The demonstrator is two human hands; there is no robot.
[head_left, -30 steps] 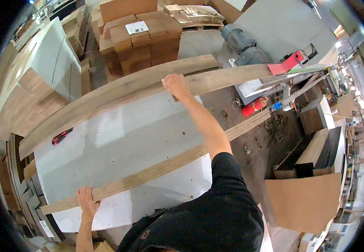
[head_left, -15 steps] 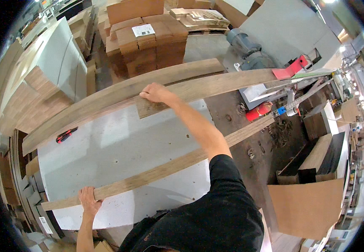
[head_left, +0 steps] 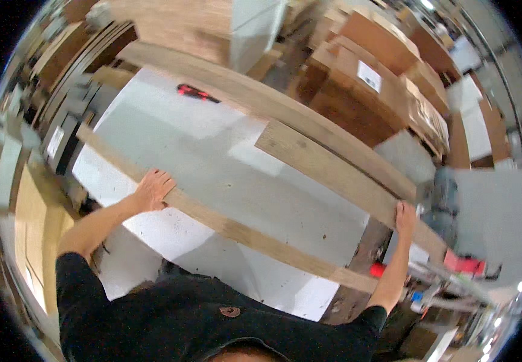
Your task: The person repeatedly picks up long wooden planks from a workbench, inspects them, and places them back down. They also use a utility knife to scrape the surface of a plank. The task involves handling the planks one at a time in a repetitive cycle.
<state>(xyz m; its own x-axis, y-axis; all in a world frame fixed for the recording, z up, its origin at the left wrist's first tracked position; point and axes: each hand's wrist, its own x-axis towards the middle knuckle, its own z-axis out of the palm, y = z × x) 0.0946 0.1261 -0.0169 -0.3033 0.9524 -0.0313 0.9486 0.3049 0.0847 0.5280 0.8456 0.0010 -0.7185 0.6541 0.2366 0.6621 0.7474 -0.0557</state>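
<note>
Workshop floor around a white table (head_left: 170, 145), cardboard boxes (head_left: 357, 78) stacked beyond its far side. Work looks partway: three boards out at the table, two under hand, none visibly joined. What's left can't be told from this view.

Narrow board (head_left: 243, 232) crosses the table, its right end past the table's right edge. Left hand (head_left: 155, 190) is on it toward the table's left side, fingers bent round it, so the grip is closed up on the board. Middle board (head_left: 327, 172) has its left end over the table and runs out past the right edge; right hand (head_left: 404, 218) has fingers curled on it beyond that edge, grip drawn in, tightness unclear. Far board (head_left: 212, 75) lies along the table's far edge, no hand on it.

Boards look long, flat, light brown, wood-grained; narrow one clearly slimmer, middle one darker-spotted near its left end. Red-and-black tool (head_left: 197, 93) lies on the table near the far edge.
</note>
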